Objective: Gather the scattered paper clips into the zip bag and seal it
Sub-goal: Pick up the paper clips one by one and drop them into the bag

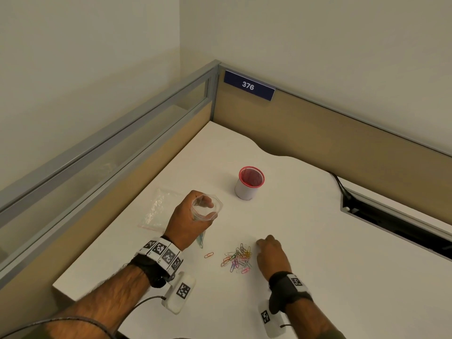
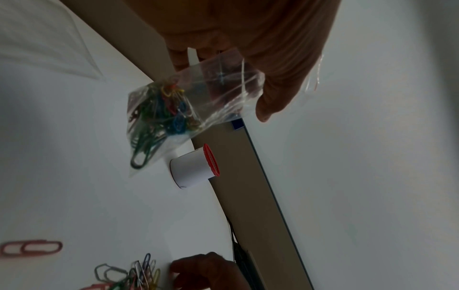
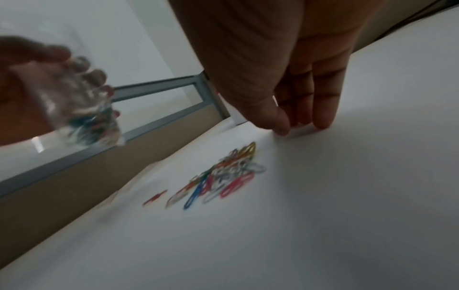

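Note:
My left hand [image 1: 188,223] holds a clear zip bag [image 1: 206,208] upright above the table with its mouth spread open. Several coloured paper clips hang in the bottom of the bag [image 2: 164,113]. A pile of coloured paper clips [image 1: 237,258] lies on the white table [image 1: 318,241], and one red clip [image 1: 208,254] lies alone to its left. My right hand [image 1: 266,248] is just right of the pile. Its fingertips [image 3: 323,123] and thumb touch the table beyond the pile [image 3: 223,176]. No clip shows between them.
A white cup with a red mesh rim [image 1: 249,184] stands behind the bag. A second clear bag [image 1: 156,209] lies flat at the left. Tan partition walls [image 1: 318,133] close the back and left. A cable slot [image 1: 391,223] opens at the right.

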### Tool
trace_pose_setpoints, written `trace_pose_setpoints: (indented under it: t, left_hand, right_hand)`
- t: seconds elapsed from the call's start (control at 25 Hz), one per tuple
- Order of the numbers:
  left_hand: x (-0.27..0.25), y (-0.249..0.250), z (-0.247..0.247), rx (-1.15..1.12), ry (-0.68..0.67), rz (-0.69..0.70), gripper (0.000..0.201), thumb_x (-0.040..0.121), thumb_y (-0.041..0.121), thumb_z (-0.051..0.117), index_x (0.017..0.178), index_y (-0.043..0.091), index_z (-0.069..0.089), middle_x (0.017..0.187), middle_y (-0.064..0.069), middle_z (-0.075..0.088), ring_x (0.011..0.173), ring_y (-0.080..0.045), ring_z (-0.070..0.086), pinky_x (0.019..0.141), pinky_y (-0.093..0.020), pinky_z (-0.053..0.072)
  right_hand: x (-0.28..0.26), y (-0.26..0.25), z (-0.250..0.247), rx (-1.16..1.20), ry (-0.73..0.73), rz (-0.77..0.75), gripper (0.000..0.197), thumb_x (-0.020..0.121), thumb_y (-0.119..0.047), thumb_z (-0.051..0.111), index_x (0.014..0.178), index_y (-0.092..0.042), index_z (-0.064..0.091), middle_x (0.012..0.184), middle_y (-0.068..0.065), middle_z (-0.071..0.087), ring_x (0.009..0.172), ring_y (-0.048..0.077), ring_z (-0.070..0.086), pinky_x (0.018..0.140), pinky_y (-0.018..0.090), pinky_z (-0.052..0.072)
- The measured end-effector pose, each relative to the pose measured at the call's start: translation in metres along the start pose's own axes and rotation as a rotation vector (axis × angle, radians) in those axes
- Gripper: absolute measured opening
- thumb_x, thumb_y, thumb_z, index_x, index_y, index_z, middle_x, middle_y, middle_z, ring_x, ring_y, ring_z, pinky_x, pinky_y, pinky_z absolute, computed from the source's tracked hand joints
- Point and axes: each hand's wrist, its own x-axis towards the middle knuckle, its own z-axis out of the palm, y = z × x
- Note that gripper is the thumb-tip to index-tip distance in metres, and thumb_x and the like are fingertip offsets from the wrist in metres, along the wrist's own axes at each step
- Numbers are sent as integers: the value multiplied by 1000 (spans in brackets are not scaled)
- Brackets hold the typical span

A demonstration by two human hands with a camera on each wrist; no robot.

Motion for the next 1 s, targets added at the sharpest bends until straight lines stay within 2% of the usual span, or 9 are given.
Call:
trace_pose_setpoints:
  t: [0.16,0.36,0.56,0.64,0.76,0.8,1.0]
  left_hand:
    - [0,4,1,9,-3,9,34,76,11,82,98,22,58,98,5,69,102,-10,64,97,-37,53]
    - [-1,5,-5,7,1,-4,35,76,11,82,99,23,58,99,6,69,103,-10,64,97,-38,53]
    - [-2,6,-7,2,9,-9,35,77,13,82,100,24,58,100,6,69,104,-10,64,97,-42,54]
    - [-3,5,-8,1,13,-9,35,77,13,82,99,23,58,100,7,69,104,-10,64,97,-43,54]
    - [-3,1,-7,-15,9,-18,34,76,14,82,99,23,58,99,6,68,104,-13,64,97,-45,54]
    - [-4,0,-6,-22,4,-20,34,76,15,82,99,23,59,99,5,68,104,-13,64,98,-46,54]
    - [-6,3,0,-3,-7,-10,35,77,13,82,100,22,58,101,2,68,105,-13,63,99,-39,53]
  right_hand:
    - [-6,-28,15,5,-30,-109,22,90,-7,46,105,-12,62,111,7,54,106,25,52,87,32,48]
    - [7,-35,6,53,20,-65,30,88,-2,44,111,-10,61,115,8,52,109,26,50,92,32,47]
    - [-8,-47,14,-36,-62,-265,21,95,-21,50,113,-16,60,111,3,53,105,22,51,87,30,48]
    - [-16,-43,11,-28,-81,-289,28,93,-27,52,119,-17,58,116,1,53,108,22,50,89,32,49]
    - [-24,-38,8,-51,-115,-310,54,87,-36,63,136,-22,44,126,-2,48,114,21,47,93,32,48]
    - [-25,-39,9,-75,-107,-312,54,87,-35,63,136,-23,43,127,-1,47,113,21,47,93,32,48]
    - [-18,-56,15,-127,-33,-339,25,96,-31,51,118,-19,55,112,4,53,99,21,51,80,26,47]
